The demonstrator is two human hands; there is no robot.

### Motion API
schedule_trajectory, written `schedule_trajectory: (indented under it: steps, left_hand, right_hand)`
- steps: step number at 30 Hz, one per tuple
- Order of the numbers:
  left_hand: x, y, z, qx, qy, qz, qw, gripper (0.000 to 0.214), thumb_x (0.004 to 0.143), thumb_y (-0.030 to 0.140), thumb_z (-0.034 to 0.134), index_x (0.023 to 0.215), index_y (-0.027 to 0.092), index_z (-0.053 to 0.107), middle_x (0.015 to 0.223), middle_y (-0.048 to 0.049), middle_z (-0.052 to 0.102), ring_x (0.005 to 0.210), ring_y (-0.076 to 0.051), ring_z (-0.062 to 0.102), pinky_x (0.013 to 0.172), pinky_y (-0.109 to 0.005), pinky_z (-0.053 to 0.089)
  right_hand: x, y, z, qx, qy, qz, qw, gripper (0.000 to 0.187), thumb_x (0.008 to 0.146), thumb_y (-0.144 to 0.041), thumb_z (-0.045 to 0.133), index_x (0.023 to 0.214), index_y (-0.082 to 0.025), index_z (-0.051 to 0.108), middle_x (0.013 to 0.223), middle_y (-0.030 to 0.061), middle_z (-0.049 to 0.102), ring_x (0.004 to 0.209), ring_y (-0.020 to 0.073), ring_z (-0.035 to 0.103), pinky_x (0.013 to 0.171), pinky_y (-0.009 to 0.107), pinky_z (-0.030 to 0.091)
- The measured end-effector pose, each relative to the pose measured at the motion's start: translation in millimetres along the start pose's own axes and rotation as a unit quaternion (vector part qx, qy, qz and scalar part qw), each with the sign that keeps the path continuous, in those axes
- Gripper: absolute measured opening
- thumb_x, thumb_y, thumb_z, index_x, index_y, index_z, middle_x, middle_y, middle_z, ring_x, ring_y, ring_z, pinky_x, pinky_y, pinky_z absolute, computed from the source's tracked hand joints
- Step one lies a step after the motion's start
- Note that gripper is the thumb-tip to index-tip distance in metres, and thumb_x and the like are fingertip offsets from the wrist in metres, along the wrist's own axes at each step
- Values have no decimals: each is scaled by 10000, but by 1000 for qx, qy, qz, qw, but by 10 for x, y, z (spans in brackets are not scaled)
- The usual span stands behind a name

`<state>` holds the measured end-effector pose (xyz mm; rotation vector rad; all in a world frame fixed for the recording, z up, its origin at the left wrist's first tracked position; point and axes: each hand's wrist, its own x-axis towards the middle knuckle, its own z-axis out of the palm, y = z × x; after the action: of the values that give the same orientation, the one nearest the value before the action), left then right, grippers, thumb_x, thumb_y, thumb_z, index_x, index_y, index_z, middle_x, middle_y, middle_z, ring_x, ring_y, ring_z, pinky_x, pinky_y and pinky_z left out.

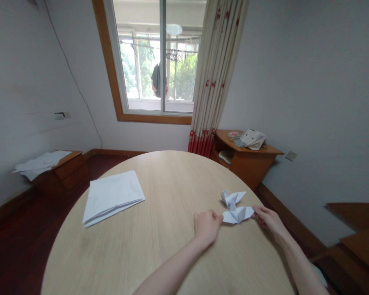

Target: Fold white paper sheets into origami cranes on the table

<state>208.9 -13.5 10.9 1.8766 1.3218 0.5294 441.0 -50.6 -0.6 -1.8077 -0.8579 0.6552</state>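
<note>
The left hand (208,224) was curled narrow, its thumb and fingers pinching the near-left end of a folded paper (238,214). The right hand (269,219) gripped the opposite end with its fingertips, the other fingers bent close together. The folded paper stretched between the two hands, low over the round wooden desk (172,184); whether it touched the surface could not be told.

Just beyond the folded paper, further from both hands, a second folded piece (232,197) stood on the desk with its points raised. It was very close to the held one, perhaps touching. Well off to the left of the left hand and a little further out lay a stack of white sheets (112,196), flat on the desk.

Beyond the right hand, past the desk's far edge, stood a wooden cabinet (246,157) with cloth items on top. A patterned curtain (217,78) hung beside it, next to a window (158,61).
</note>
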Motion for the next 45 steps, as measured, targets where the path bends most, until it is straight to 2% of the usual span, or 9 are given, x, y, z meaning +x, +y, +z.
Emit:
schedule_trajectory:
  steps: [6, 10, 14, 21, 26, 31, 36, 41, 45]
  left_hand:
    - [-9, 27, -45, -18, 10, 4, 1000, 269, 893, 377, 504, 829, 182, 678, 832, -39, 707, 842, -221, 637, 858, -331, 355]
    - [-7, 27, -110, -44, 30, 17, 998, 288, 909, 386, 474, 839, 177, 659, 824, -47, 696, 818, -224, 631, 801, -318, 384]
    - [-24, 33, -249, -84, 53, 36, 994, 251, 903, 372, 480, 859, 177, 633, 848, -52, 683, 804, -219, 620, 720, -297, 399]
    - [-156, 34, -694, -150, 96, 86, 980, 228, 906, 368, 459, 873, 180, 582, 867, -53, 660, 771, -190, 600, 698, -276, 415]
    - [-308, -9, -1074, -183, 150, 122, 964, 282, 906, 431, 426, 873, 185, 561, 811, -43, 641, 779, -194, 592, 708, -285, 420]
    - [-485, -74, -1384, -225, 198, 143, 943, 260, 869, 427, 451, 869, 190, 559, 793, -36, 617, 777, -200, 577, 695, -294, 415]
    - [-675, -190, -1562, -247, 202, 135, 938, 254, 851, 433, 474, 854, 193, 557, 798, -38, 610, 799, -209, 568, 732, -311, 413]
    - [-849, -387, -1676, -228, 214, 105, 944, 272, 855, 452, 471, 879, 198, 564, 823, -40, 609, 824, -222, 568, 744, -326, 413]
    - [-952, -550, -1792, -189, 258, 100, 942, 263, 850, 450, 490, 874, 205, 581, 860, -41, 617, 851, -228, 572, 744, -321, 426]
  right_hand:
    - [6, -35, -32, -17, 55, -25, 998, 429, 555, -525, 631, 752, -143, 651, 682, 88, 658, 593, 201, 586, 478, 276, 404]
    - [-10, -155, -93, -31, 96, -71, 992, 421, 607, -515, 622, 831, -160, 653, 892, 141, 697, 809, 276, 638, 659, 369, 495]
    - [-77, -363, -114, -37, 112, -121, 986, 443, 630, -535, 609, 891, -179, 649, 980, 127, 689, 927, 284, 621, 864, 417, 462]
    - [-464, -888, 125, -36, 125, -258, 957, 415, 726, -567, 568, 939, -222, 654, 1030, 92, 678, 966, 275, 616, 922, 455, 439]
    - [-752, -1227, 447, -16, 66, -315, 947, 358, 772, -531, 566, 915, -216, 657, 995, 85, 683, 882, 250, 637, 817, 390, 492]
    - [-871, -1356, 782, -16, -20, -365, 931, 317, 821, -493, 535, 936, -218, 642, 1008, 76, 677, 880, 233, 634, 815, 382, 504]
    - [-1008, -1366, 1048, -34, -101, -398, 911, 273, 861, -433, 505, 994, -229, 627, 1060, 76, 663, 984, 237, 608, 856, 389, 498]
    - [-1151, -1330, 1191, -53, -162, -404, 899, 256, 890, -403, 473, 1023, -241, 620, 1068, 72, 658, 1001, 231, 602, 872, 390, 494]
    - [-1198, -1296, 1300, -68, -193, -413, 888, 253, 904, -393, 454, 1026, -243, 618, 1075, 73, 651, 1007, 230, 601, 887, 394, 486]
